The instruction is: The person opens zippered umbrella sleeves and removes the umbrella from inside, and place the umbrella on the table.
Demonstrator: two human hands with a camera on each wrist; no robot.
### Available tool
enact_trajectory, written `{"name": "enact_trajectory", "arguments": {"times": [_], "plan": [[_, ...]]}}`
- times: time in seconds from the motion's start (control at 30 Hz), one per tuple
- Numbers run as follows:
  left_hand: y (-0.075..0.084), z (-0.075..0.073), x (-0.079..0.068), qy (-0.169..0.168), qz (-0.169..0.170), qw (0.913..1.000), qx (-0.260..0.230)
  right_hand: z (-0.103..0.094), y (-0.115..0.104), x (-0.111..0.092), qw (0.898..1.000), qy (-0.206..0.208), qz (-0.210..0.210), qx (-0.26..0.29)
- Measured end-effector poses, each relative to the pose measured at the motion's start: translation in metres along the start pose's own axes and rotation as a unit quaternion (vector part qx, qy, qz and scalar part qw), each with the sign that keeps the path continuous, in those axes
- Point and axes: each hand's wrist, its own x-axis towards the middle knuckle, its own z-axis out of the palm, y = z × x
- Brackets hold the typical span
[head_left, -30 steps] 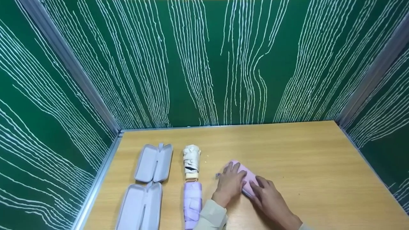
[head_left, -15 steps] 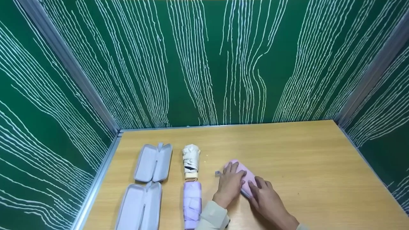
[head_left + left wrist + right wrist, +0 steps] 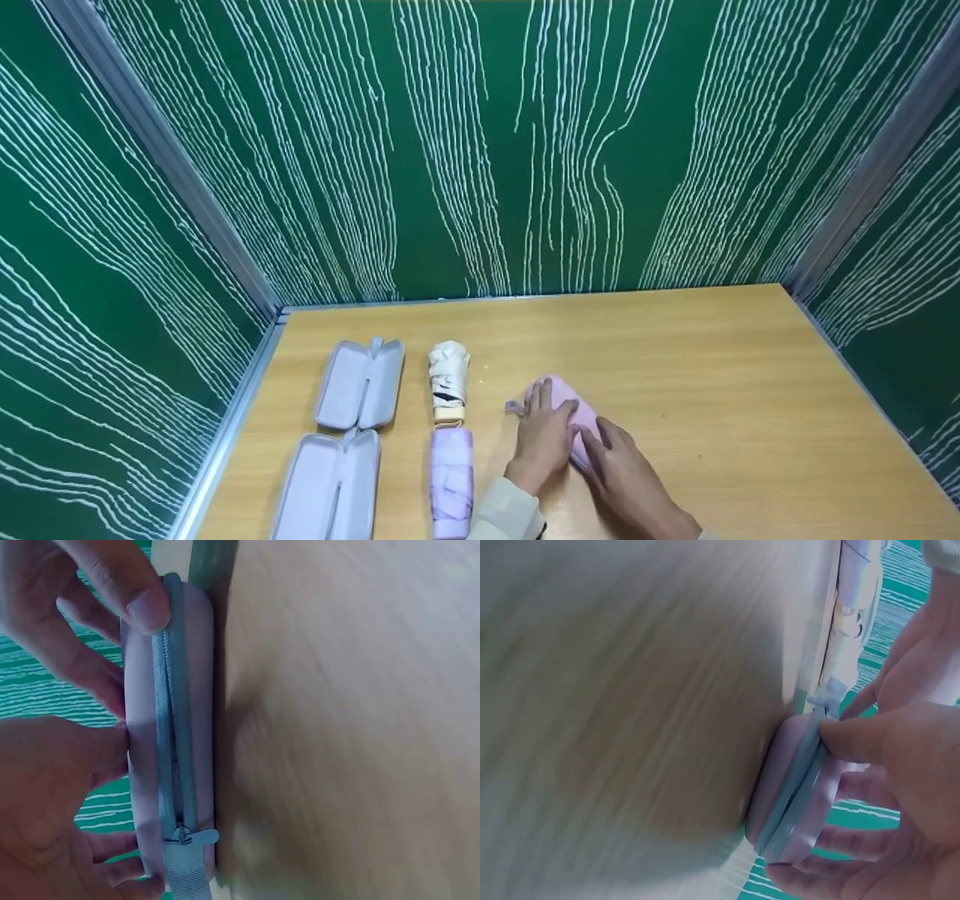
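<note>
A pink zip case (image 3: pixel 567 397) with a grey zip lies slantwise on the table, lid down, under both hands. Its zip bands (image 3: pixel 169 727) stand slightly apart, and the slider is beside a grey tab (image 3: pixel 187 874) at one end. My left hand (image 3: pixel 541 439) rests on the case's upper face with outstretched fingers, near the tab end. My right hand (image 3: pixel 630 476) grips the other end. On the zip edge lies the right thumb (image 3: pixel 148 609), while the right fingers (image 3: pixel 859 840) reach over the upper face.
Two open grey cases (image 3: pixel 360 382) lie end to end on the left of the wooden table (image 3: pixel 750 390). Beside them are a cream folded umbrella (image 3: pixel 450 371) and a purple folded umbrella (image 3: pixel 451 472). Green walls (image 3: pixel 600 150) with white lines surround the table.
The left fingers have shifted slightly on the case. The right hand has edged a little closer to the left. The case and the other things stay in place.
</note>
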Motion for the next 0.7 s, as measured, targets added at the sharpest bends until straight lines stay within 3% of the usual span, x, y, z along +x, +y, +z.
{"name": "enact_trajectory", "arguments": {"times": [0.33,0.7], "plan": [[-0.007,-0.006,0.008,-0.029,0.032,0.9991,0.004,0.005,-0.013,0.0,0.998,0.041,-0.01,-0.043],[-0.011,-0.008,0.016,-0.064,0.039,0.9961,-0.047,0.015,-0.03,0.002,0.994,0.106,0.018,-0.033]]}}
